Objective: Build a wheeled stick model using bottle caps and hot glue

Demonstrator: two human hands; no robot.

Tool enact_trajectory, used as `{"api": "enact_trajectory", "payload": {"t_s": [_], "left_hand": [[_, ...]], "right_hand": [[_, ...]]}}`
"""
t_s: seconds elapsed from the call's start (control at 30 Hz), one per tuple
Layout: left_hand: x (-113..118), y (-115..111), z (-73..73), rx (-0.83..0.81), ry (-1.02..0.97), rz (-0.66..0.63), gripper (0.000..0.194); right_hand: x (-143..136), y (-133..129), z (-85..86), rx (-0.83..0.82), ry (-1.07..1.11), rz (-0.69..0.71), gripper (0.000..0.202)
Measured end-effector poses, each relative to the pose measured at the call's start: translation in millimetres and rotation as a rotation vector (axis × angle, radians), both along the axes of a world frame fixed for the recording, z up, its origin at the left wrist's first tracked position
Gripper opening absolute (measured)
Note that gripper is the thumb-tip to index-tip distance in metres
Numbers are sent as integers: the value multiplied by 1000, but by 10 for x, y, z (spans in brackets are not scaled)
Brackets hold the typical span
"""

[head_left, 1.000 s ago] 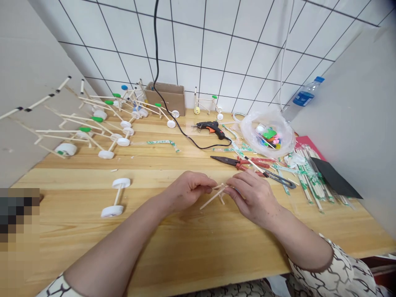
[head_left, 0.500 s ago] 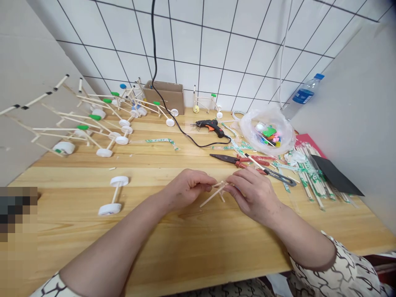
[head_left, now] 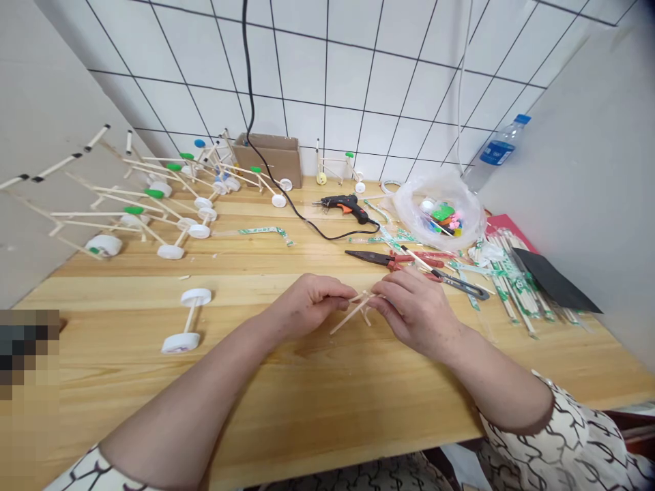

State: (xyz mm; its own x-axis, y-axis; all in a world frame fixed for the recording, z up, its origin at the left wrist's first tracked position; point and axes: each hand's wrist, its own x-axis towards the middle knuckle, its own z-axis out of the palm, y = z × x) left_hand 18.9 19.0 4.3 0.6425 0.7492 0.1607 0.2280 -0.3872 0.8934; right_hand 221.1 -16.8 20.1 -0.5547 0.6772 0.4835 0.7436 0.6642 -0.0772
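Note:
Between my hands, over the middle of the wooden table, is a small frame of thin wooden sticks (head_left: 348, 318) joined at angles. My left hand (head_left: 318, 301) pinches a stick end on its left side. Fingers of my right hand (head_left: 412, 303) close round its right side and hide part of it. One long stick slants down toward me and a short one hangs beside it. To the left lies a stick axle (head_left: 191, 316) with a white round wheel (head_left: 181, 342) at each end, touched by neither hand.
Several stick-built tricycle models (head_left: 134, 211) stand at the left, near a cardboard box (head_left: 276, 160). Behind my hands lie a black glue gun (head_left: 344, 206), red-handled pliers (head_left: 371, 258) and a cutter knife (head_left: 465, 286). At the right are a plastic bag (head_left: 404, 211), wrapped chopsticks (head_left: 519, 293) and a bottle (head_left: 504, 146).
The whole view has shifted slightly. Both hands keep their hold on the stick frame, which appears a little higher and barely turned.

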Motion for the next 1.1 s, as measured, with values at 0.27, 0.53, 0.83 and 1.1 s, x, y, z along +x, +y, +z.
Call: {"api": "enact_trajectory", "payload": {"t_s": [0.27, 0.53, 0.83, 1.1], "left_hand": [[-2, 6, -14, 13, -2, -5, 25], [0, 5, -8, 2, -16, -12, 25], [1, 6, -9, 4, 24, -4, 23], [-1, 4, -34, -23, 44, 2, 24]], "right_hand": [[-19, 10, 12, 17, 8, 9, 23], [-15, 11, 6, 21, 0, 12, 22], [-4, 20, -28, 28, 1, 2, 20], [-17, 25, -27, 41, 5, -3, 20]]}}
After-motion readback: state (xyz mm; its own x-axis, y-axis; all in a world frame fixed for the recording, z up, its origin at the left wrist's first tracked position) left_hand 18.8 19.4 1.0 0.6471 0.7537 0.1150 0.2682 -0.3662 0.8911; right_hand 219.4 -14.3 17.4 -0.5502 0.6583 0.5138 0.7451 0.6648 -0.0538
